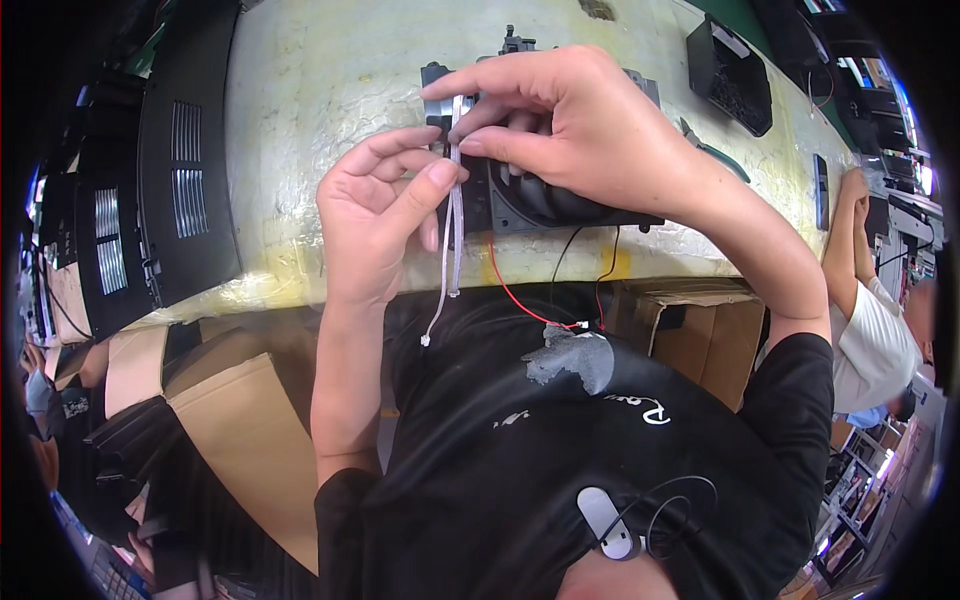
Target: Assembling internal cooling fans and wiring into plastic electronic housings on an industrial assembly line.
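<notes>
Pale thin cables [457,230] with small white connectors at their lower ends hang between my two hands. My left hand [385,195] pinches them between thumb and fingers. Just above it, my right hand [570,125] is closed on the upper part of the same cables, thumb and fingertips together and the index finger stretched to the left. Behind my hands lies a black plastic housing [510,215] with a round dark part, partly hidden by my right hand. A red wire [510,290] and dark wires run from it over the table's near edge; the red one ends near a white connector.
At the left stand black slotted panels [190,150]. A black bin [730,75] of small dark parts sits at the far right of the worktable [330,60], near pliers [715,155]. Cardboard boxes [240,430] are below the table edge. Another person [870,330] is at the right.
</notes>
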`<state>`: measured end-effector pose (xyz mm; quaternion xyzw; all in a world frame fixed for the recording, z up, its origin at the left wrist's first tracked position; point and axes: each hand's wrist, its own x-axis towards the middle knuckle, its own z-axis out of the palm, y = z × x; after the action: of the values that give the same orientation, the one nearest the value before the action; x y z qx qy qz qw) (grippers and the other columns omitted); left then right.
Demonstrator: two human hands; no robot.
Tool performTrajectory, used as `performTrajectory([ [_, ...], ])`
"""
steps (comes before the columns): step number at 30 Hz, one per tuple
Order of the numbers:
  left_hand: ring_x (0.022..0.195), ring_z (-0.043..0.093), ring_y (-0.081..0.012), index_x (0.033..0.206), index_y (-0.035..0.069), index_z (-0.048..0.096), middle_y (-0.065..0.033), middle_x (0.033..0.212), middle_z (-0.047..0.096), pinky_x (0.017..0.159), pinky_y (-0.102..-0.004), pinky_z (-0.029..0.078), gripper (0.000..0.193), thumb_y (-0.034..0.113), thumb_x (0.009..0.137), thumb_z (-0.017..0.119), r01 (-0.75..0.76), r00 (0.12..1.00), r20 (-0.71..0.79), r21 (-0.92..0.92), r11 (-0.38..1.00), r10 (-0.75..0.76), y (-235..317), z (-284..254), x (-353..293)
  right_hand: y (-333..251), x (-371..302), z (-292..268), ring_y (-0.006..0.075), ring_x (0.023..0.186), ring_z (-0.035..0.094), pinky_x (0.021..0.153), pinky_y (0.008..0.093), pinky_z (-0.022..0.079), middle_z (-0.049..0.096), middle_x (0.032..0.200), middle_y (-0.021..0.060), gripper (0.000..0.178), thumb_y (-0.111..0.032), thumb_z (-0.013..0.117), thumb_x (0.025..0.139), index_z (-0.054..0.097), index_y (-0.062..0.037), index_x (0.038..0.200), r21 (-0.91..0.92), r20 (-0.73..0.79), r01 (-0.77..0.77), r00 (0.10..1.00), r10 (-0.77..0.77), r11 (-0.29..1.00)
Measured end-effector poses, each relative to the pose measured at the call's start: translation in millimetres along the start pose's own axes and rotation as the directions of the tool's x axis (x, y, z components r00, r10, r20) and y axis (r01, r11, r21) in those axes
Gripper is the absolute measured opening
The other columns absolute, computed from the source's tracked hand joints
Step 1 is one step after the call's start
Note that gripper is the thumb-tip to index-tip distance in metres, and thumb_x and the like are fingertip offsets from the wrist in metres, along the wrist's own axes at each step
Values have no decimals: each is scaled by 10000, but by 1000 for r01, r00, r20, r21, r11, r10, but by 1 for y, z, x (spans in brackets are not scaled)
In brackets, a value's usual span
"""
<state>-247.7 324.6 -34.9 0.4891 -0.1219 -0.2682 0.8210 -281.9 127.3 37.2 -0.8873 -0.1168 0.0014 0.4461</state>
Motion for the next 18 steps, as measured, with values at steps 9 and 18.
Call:
performTrajectory([
  [9,504,539,-65,1194,-105,548,-131,792,682,427,-173,384,411,-54,807,676,-13,996,93,-14,1000,14,1,-2,3,1,1,-2,66,760,621,689,215,498,712,888,63,331,3,630,891,623,-13,1221,95,63,-62,996,56,994],
  [18,491,532,-68,1209,-107,538,-120,764,672,424,-177,381,440,-66,791,670,34,994,108,-28,999,-31,4,-4,7,4,3,-2,49,671,568,629,201,471,698,864,37,305,-21,641,900,626,-1,1204,89,74,-61,996,54,994],
])
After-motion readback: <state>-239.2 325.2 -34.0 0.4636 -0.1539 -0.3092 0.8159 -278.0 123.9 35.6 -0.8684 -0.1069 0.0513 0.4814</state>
